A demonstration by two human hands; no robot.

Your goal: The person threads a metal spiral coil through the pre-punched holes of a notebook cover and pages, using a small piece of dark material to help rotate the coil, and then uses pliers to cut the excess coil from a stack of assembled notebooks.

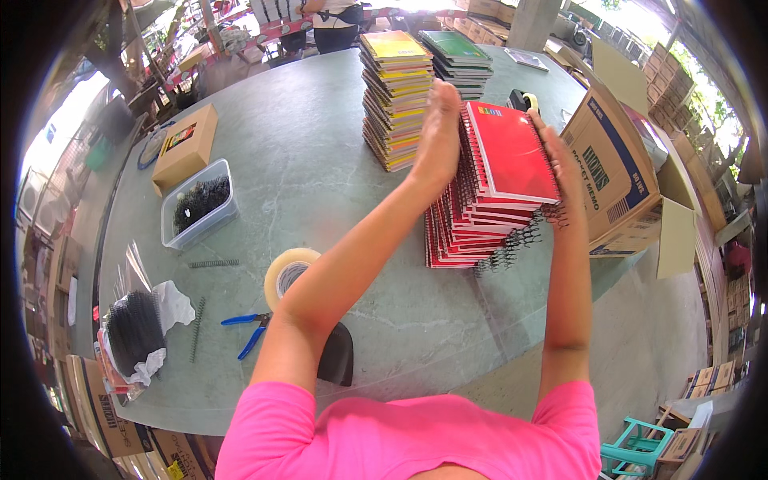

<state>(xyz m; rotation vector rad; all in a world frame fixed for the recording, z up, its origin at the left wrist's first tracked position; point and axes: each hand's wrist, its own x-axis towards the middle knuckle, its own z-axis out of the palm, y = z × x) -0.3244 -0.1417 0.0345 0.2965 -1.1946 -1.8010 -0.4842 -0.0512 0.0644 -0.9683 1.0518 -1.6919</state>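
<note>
A tall stack of red spiral-bound notebooks (514,156) stands right of the table's middle, its layers alternating in direction, with black coils showing on both sides. My left hand (439,132) is raised flat along the stack's left side, fingers stretched out. On the opposite side my right hand (562,164) lies along the upper notebooks' right edge, its fingers extended and partly hidden. Close behind my left hand rises a stack of yellow-covered notebooks (394,96), and a stack of green-covered notebooks (456,52) stands beside that.
An open cardboard box (612,172) stands at the right. Leftward on the table (264,192) are a clear plastic tub (228,212) of black coils, a tape roll (276,268), blue-handled pliers (250,342), a coil bundle (134,332) and a cardboard box (188,148). A person (336,24) stands beyond.
</note>
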